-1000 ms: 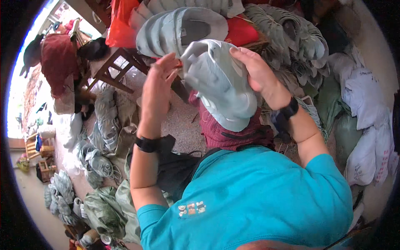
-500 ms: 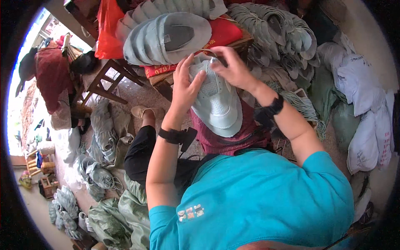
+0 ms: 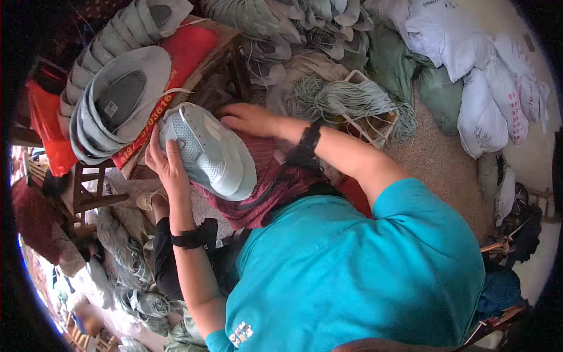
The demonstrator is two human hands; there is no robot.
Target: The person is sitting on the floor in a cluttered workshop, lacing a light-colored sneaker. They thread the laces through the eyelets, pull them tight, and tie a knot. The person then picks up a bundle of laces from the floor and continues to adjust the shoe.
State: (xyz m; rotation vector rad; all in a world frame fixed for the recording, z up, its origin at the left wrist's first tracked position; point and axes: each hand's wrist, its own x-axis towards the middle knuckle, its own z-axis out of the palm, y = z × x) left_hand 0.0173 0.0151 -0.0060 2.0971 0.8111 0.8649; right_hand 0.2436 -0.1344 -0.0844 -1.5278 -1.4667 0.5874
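A pale grey-blue mesh shoe upper [image 3: 214, 158] rests over the dark red cloth on my lap, its rounded toe toward me. My left hand [image 3: 168, 164] grips its left side, thumb on the mesh and fingers along the outer edge. Just right of the upper's far end is my right hand [image 3: 249, 119], its fingers bent and drawn together. What those fingers hold, if anything, is too small to make out. Beyond the left hand, a stack of similar shoe uppers [image 3: 155, 73] lies on a red bag [image 3: 190, 44] on the wooden bench [image 3: 226, 38]. A thin pale lace sticks out beside the stack.
A box holding a bundle of pale laces [image 3: 346, 97] stands to the right on the floor. Past it are green sacks [image 3: 440, 97] and white sacks [image 3: 481, 111]. More uppers [image 3: 258, 20] are heaped at the back. An orange-red plastic bag [image 3: 50, 132] hangs at the left.
The view has turned, shifting the bench leftward. My right hand has left the upper's far opening and moved to its right side. My left hand keeps hold of the upper.
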